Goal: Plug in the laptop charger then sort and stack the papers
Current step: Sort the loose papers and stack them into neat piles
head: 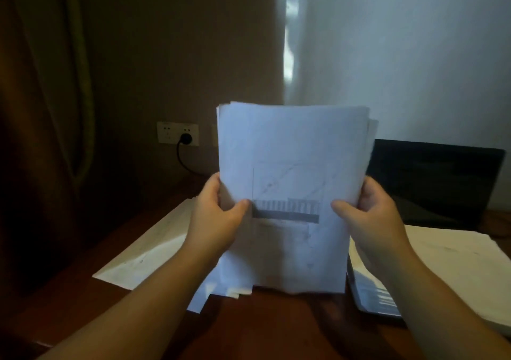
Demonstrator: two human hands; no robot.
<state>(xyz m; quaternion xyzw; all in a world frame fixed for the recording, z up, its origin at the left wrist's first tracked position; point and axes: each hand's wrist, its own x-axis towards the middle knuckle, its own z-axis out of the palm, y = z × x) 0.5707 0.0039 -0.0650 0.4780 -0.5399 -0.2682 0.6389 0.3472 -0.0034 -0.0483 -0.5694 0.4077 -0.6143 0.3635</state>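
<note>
I hold a bundle of white papers [293, 149] upright above the wooden desk [265, 329], its lower edge close to the desk. My left hand [218, 213] grips the bundle's left side, thumb on the front sheet. My right hand [373, 210] grips the right side the same way. The front sheet bears a faint drawing with a dark band. More papers lie flat on the desk at the left [146, 251] and at the right [453, 265]. A black plug [185, 138] sits in the wall socket [177, 133], its cable running down. The open laptop [437, 182] stands behind, at the right.
A brown curtain [44, 110] hangs at the left and a pale sheer curtain [401, 55] at the right. The laptop's keyboard edge [370, 293] shows under the right-hand papers. The room is dim.
</note>
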